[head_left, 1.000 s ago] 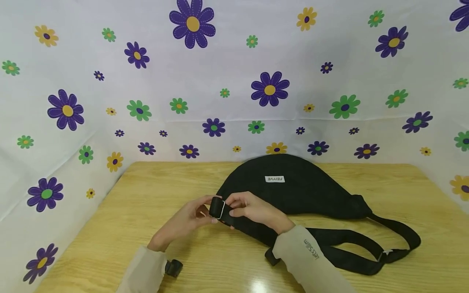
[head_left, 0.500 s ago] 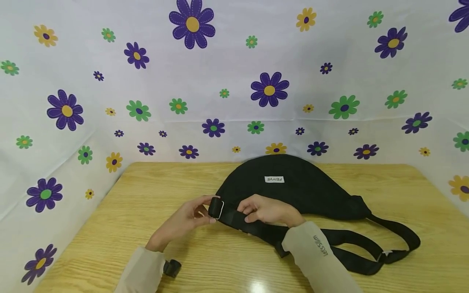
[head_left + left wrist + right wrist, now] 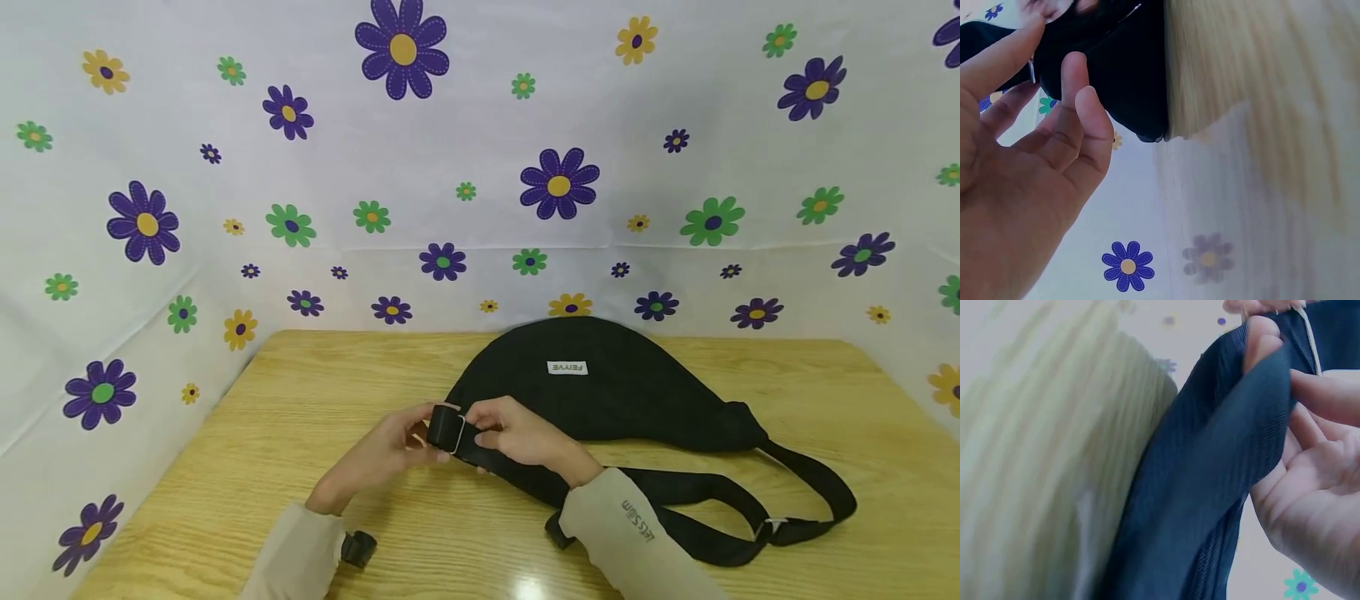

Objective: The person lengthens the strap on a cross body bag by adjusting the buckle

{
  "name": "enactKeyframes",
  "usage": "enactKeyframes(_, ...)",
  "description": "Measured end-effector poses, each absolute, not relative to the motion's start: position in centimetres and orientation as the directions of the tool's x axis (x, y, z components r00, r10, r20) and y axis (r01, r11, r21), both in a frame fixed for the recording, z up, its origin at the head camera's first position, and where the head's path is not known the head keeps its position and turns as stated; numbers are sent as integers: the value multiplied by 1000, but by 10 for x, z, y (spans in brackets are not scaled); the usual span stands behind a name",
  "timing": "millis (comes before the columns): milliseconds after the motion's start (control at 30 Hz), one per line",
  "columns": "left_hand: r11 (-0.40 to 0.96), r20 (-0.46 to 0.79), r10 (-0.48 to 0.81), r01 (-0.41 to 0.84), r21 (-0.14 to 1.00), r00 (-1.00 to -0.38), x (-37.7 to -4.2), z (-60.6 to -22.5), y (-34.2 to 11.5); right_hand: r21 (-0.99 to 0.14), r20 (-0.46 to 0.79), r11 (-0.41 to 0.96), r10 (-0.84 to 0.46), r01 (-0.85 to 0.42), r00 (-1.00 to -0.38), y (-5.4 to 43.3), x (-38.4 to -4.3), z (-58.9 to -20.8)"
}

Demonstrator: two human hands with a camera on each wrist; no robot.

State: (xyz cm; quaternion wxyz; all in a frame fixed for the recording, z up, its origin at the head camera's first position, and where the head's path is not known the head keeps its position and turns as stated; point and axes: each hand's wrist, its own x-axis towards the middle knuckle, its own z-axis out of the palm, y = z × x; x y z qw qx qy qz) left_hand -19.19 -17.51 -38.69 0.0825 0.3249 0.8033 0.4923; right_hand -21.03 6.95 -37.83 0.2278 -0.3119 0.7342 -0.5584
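Observation:
A black crescent-shaped sling bag [image 3: 600,400] with a small white label lies on the table. Its left strap [image 3: 483,446] runs through a silver metal slider [image 3: 461,435] and forms a loop there. At that loop, my left hand [image 3: 382,454] holds the strap between thumb and fingers. Just right of the slider, my right hand [image 3: 521,429] pinches the strap. In the right wrist view, a flap of webbing [image 3: 1241,425] is folded over between the right thumb and fingers. The left wrist view shows the slider's edge [image 3: 1032,70] close to the left fingertips.
The bag's other strap [image 3: 813,475] loops across the right of the wooden table [image 3: 300,392], with a second metal slider [image 3: 772,525] on it. Small black pieces sit at both sleeves [image 3: 288,558]. A white flower-print cloth [image 3: 465,142] stands behind and at the sides.
My right hand slid right along the strap half a second ago and is now back left, close to the slider. My left hand keeps its hold on the loop.

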Motion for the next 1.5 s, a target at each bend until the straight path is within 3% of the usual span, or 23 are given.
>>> enactKeyframes(300, 304, 182, 602, 434, 848, -777, -192, -388, -173, -971, 3, 171, -695, -168, -719, 73, -211, -379)
enactKeyframes(500, 328, 176, 590, 434, 839, -788, -192, -385, -171, -919, -49, 310, -704, -244, -708, 90, -218, -376)
enactKeyframes(700, 330, 179, 581, 430, 840, -794, -192, -384, -171, -918, -154, 344, -765, -195, -625, 110, -223, -370)
enactKeyframes(833, 343, 172, 570, 423, 839, -803, -192, -384, -173, -915, -178, 347, -805, -205, -566, 119, -225, -365)
enactKeyframes(1000, 342, 179, 566, 427, 837, -805, -192, -385, -173, -905, -154, 337, -830, -260, -536, 121, -227, -365)
enactKeyframes(1200, 330, 179, 572, 425, 843, -800, -192, -385, -173, -877, -33, 287, -835, -385, -549, 112, -228, -369)
enactKeyframes(1500, 340, 196, 564, 441, 831, -803, -190, -382, -173, -857, 28, 301, -784, -418, -621, 97, -223, -371)
